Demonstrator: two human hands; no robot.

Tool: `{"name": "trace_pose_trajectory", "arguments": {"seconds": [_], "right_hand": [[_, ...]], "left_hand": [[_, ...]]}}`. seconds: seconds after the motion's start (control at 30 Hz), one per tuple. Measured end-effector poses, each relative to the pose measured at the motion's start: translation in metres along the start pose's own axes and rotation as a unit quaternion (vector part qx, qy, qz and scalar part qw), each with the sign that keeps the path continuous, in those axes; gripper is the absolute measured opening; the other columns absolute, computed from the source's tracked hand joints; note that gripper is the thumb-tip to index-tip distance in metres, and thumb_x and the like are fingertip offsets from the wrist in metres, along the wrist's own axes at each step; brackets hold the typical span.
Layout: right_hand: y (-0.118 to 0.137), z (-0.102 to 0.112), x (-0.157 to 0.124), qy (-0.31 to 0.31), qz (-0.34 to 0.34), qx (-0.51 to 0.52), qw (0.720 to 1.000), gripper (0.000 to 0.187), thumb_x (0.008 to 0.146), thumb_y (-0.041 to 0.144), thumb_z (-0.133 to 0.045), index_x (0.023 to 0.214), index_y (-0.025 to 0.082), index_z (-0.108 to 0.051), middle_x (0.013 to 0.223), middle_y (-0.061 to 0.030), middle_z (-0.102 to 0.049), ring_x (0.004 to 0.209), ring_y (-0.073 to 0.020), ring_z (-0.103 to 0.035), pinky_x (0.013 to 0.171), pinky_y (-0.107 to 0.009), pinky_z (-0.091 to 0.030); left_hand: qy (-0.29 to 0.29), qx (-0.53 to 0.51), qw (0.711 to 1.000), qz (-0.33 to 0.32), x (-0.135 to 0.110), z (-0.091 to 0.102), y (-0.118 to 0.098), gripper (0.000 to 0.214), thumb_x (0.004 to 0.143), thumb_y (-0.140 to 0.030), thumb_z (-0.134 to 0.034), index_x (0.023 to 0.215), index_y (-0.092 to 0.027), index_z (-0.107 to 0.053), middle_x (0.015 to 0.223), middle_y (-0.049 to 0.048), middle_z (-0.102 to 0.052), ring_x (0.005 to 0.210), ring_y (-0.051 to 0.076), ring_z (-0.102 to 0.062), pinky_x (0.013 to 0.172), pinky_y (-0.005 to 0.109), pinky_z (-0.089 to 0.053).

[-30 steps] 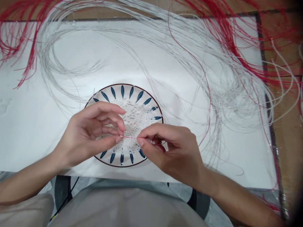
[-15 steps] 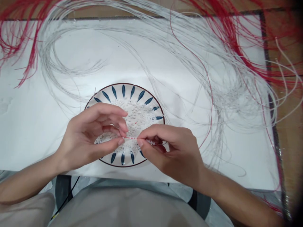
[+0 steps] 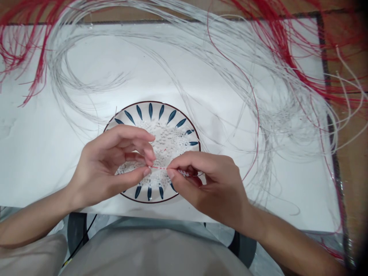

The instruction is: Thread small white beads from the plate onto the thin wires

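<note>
A round plate (image 3: pixel 149 111) with dark blue leaf marks round its rim sits near the table's front edge and holds a heap of tiny white beads (image 3: pixel 168 142). Above it my left hand (image 3: pixel 110 165) pinches thumb against fingertip at the tip of a thin red string (image 3: pixel 158 168); whether a bead sits in the pinch I cannot make out. My right hand (image 3: pixel 209 182) pinches the same string a short way to the right. From there the red string runs up and away over the table (image 3: pixel 254 111).
Loops of white strings (image 3: pixel 86 76) lie across the white table top (image 3: pixel 28 145), thickest at the right (image 3: pixel 287 115). Bundles of red strings lie at the far left (image 3: pixel 20 50) and far right (image 3: pixel 287 42). The table's front edge runs just below the plate.
Both hands stay pinched on the red string over the plate. The gap between the two pinches has shrunk slightly, and the loose red string at the right has shifted a little.
</note>
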State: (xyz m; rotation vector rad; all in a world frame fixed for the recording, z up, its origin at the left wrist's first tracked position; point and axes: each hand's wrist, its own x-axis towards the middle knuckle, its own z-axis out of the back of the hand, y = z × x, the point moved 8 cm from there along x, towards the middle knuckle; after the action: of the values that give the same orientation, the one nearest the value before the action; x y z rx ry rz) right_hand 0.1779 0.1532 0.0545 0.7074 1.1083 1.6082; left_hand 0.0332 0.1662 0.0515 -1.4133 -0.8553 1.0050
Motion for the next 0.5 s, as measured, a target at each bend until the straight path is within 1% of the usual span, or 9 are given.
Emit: {"name": "trace_pose_trajectory", "arguments": {"seconds": [0.13,0.3,0.43,0.5], "right_hand": [[-0.0004,0.0002,-0.0003,0.0,-0.003,-0.012,1.0,0.014,0.076,0.008,-0.06,0.069,0.02,-0.062,0.056,0.0048,-0.057,0.044,-0.0054,-0.041,0.041,-0.02,-0.032],[0.0013,0.0007,-0.0004,-0.002,0.005,-0.018,1.0,0.014,0.076,0.008,-0.059,0.068,0.02,-0.062,0.055,0.0057,-0.056,0.044,-0.0049,-0.041,0.042,-0.019,-0.033],[0.0012,0.0013,-0.0003,-0.005,0.001,-0.021,1.0,0.015,0.076,0.008,-0.059,0.068,0.02,-0.062,0.055,0.0056,-0.055,0.044,-0.0051,-0.042,0.041,-0.019,-0.034],[0.0011,0.0015,-0.0003,-0.006,0.001,-0.019,1.0,0.015,0.076,0.008,-0.059,0.068,0.02,-0.062,0.055,0.0054,-0.055,0.044,-0.0053,-0.042,0.041,-0.019,-0.033]], "left_hand": [[-0.008,0.006,1.0,0.006,-0.0008,0.0009,0.0007,0.041,0.071,-0.003,-0.068,0.105,-0.026,-0.061,0.084,-0.0005,-0.064,0.081,0.015,-0.063,0.071,0.028,-0.058],[0.001,0.005,1.0,-0.029,-0.0018,0.0,-0.003,0.046,0.069,-0.001,-0.069,0.108,-0.023,-0.06,0.085,0.0007,-0.064,0.082,0.015,-0.063,0.072,0.027,-0.059],[-0.002,0.015,1.0,-0.027,-0.0018,0.0011,-0.0022,0.045,0.07,-0.001,-0.068,0.108,-0.025,-0.061,0.085,0.0007,-0.063,0.08,0.015,-0.064,0.071,0.028,-0.059],[0.0,0.014,0.999,-0.035,-0.0018,0.0007,-0.0037,0.046,0.069,-0.001,-0.069,0.108,-0.025,-0.06,0.085,0.0011,-0.063,0.08,0.016,-0.064,0.071,0.028,-0.059]]}}
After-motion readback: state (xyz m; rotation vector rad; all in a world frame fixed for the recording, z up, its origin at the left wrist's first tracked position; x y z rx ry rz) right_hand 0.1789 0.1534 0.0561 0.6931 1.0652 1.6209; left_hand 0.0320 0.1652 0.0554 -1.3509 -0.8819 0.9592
